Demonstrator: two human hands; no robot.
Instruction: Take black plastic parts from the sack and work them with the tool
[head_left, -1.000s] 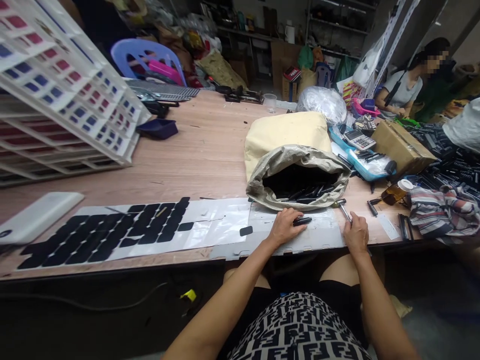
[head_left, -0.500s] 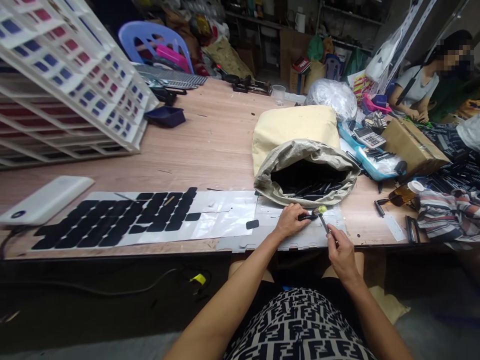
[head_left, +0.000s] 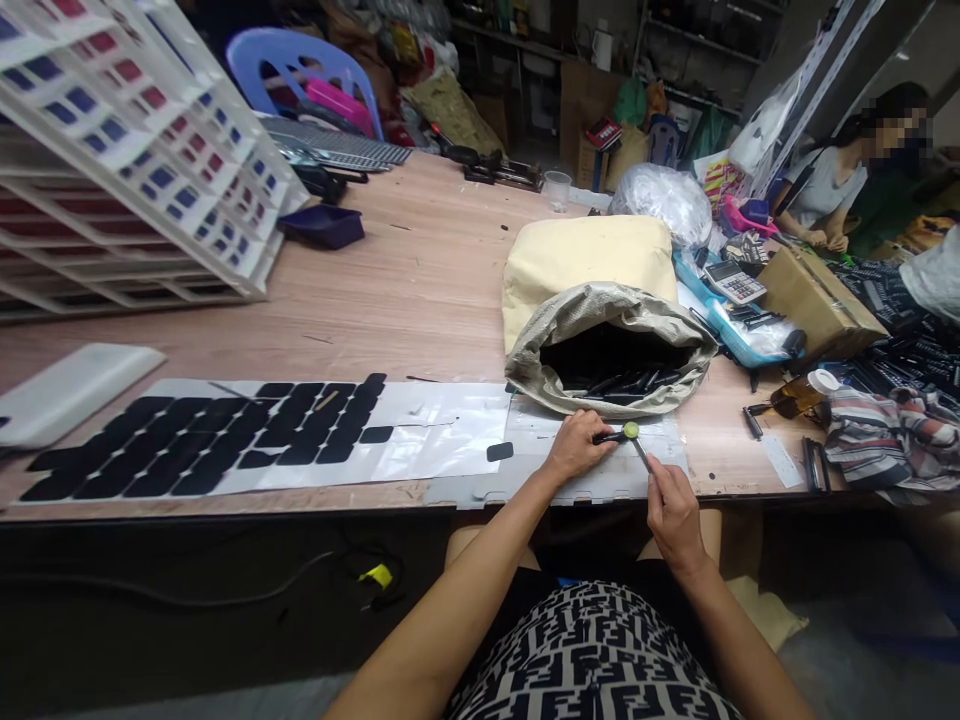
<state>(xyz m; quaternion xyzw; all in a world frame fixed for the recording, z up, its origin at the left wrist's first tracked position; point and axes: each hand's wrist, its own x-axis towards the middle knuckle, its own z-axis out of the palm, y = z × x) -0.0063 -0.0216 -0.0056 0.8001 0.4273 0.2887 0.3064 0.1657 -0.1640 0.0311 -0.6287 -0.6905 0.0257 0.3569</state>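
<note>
Left hand (head_left: 579, 447) pinching a black part (head_left: 610, 437) on a grey board (head_left: 600, 482); right hand (head_left: 675, 512) gripping a hammer (head_left: 631, 431), head at the part's end. Immediately behind, open sack (head_left: 589, 258); around, wooden counter (head_left: 427, 300); beyond, blue chair (head_left: 292, 44).

The right hand (head_left: 676, 508) has brought the hammer (head_left: 635, 439) to the black piece (head_left: 610, 436).

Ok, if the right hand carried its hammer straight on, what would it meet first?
Likely the sack's rim, just past the hammer head; depth is unclear, it might brush the black piece in the left hand.
</note>
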